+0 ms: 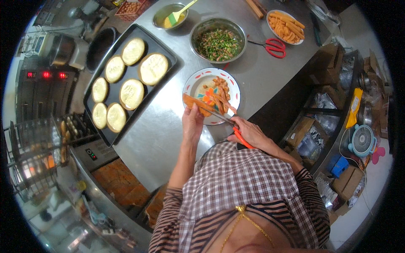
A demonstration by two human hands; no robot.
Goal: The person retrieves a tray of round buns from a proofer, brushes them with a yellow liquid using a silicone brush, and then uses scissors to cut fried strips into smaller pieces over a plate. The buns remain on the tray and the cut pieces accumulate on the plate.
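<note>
Over the near left side of a floral enamel plate (pixel 234 81), my left hand (pixel 193 121) pinches an orange-brown strip of food (pixel 196 102), perhaps sausage or ham. My right hand (pixel 250 131) grips the orange handles of a pair of scissors (pixel 242 138). The scissor blades (pixel 221 116) lie along the strip's right end; whether they are parted is hard to see. Small cut cubes (pixel 221 83) and several long thin strips (pixel 221 102) rest on the plate. My fingers hide part of the held strip and the handles.
A black baking tray (pixel 126 71) with several pale dough rounds lies left on the steel table (pixel 152 132). Behind the plate stand a bowl of chopped greens (pixel 218 44), a bowl with a brush (pixel 171 23), red-handled scissors (pixel 275 48) and a plate of orange sticks (pixel 286 28).
</note>
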